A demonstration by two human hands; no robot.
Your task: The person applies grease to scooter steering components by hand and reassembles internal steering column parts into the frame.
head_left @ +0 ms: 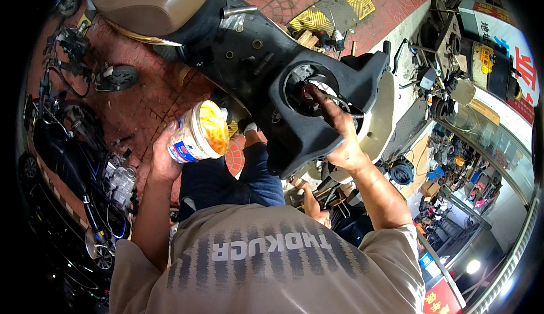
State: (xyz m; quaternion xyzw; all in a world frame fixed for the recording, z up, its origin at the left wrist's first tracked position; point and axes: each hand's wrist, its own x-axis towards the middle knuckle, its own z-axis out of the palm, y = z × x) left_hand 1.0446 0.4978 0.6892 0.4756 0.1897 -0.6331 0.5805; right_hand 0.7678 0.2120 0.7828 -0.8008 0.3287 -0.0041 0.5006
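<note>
My left hand [165, 158] is closed around the side of a white plastic tub [192, 134] with a blue label. Yellow grease [215, 128] fills the tub, whose open top tilts to the right. My right hand [340, 130] reaches into the round opening [290, 76] in a scooter's black plastic front panel [294, 130]. One finger is stretched out, its tip dark and smeared, at the metal steering-head part inside. The other fingers are partly hidden, and I see nothing held in them.
The scooter's brown seat [153, 2] lies at the upper left, with a metal tube [239, 11] on the body before it. A black motorcycle [73, 161] stands left. Yellow-black ramps [334, 11] lie beyond. Another person's leg [310, 200] shows below the panel; cluttered shop shelves are right.
</note>
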